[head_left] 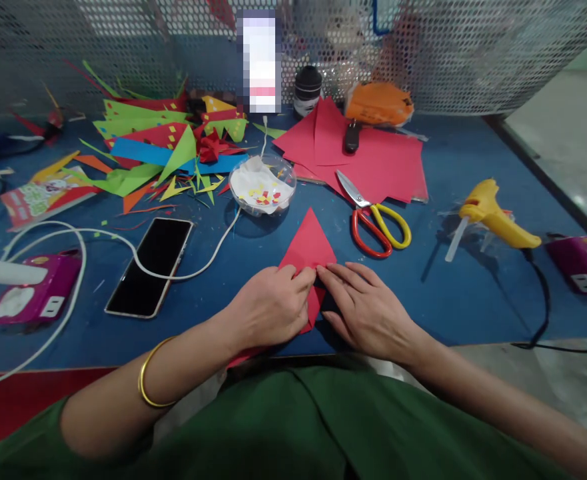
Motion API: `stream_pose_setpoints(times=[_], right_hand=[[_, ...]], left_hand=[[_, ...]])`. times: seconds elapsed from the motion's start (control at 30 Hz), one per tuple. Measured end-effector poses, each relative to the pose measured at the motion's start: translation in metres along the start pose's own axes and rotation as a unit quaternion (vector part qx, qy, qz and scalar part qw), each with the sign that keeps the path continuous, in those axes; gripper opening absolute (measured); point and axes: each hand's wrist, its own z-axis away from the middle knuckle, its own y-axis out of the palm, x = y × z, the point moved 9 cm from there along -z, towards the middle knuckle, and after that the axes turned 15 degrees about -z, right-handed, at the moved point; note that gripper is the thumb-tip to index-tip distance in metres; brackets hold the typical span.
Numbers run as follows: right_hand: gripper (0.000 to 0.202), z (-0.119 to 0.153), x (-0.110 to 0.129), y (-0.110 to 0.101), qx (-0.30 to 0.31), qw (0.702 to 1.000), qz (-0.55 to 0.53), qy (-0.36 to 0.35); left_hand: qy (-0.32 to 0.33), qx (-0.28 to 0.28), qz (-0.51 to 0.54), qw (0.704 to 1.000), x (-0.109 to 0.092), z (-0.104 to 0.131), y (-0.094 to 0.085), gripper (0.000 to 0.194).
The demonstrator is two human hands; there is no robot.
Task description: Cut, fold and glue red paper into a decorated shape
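Note:
A folded sheet of red paper (309,237) lies near the table's front edge, its pointed end facing away from me. My left hand (273,305) covers its left side with curled fingers, thumb and fingertips pressed on the paper. My right hand (366,303) rests flat from the right, fingers stretched out, fingertips touching the paper's right edge. Both hands meet over the middle of the paper, hiding part of the folds. Scissors (370,223) with one red and one yellow handle lie just beyond my right hand, blades partly apart.
Red sheets (383,160) lie behind the scissors. A clear bowl (290,170) holds paper bits, with coloured scraps (133,177) to its left. A phone (148,267) and white cable (213,257) lie left; a yellow glue gun (498,217) and purple power strip (580,263) right.

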Motion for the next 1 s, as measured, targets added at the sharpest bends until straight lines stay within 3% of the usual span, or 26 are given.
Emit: stream_pose_setpoints(times=[0.23, 0.57, 0.77, 1.0], right_hand=[[0.055, 0.008, -0.004, 0.002, -0.008, 0.999, 0.008, 0.039], [0.056, 0.004, -0.002, -0.001, -0.030, 0.999, -0.004, 0.032], [0.059, -0.005, 0.010, 0.008, -0.003, 0.999, -0.048, 0.002], [0.060, 0.006, -0.006, -0.001, -0.015, 0.999, 0.002, 0.034]], left_hand=[[-0.005, 0.019, 0.017, 1.000, 0.006, 0.005, 0.000, 0.039], [-0.018, -0.010, 0.007, 1.000, 0.005, 0.012, -0.008, 0.034], [-0.022, 0.010, 0.011, 1.000, 0.004, 0.014, -0.004, 0.034], [-0.026, 0.003, 0.012, 1.000, 0.005, 0.013, -0.003, 0.035]])
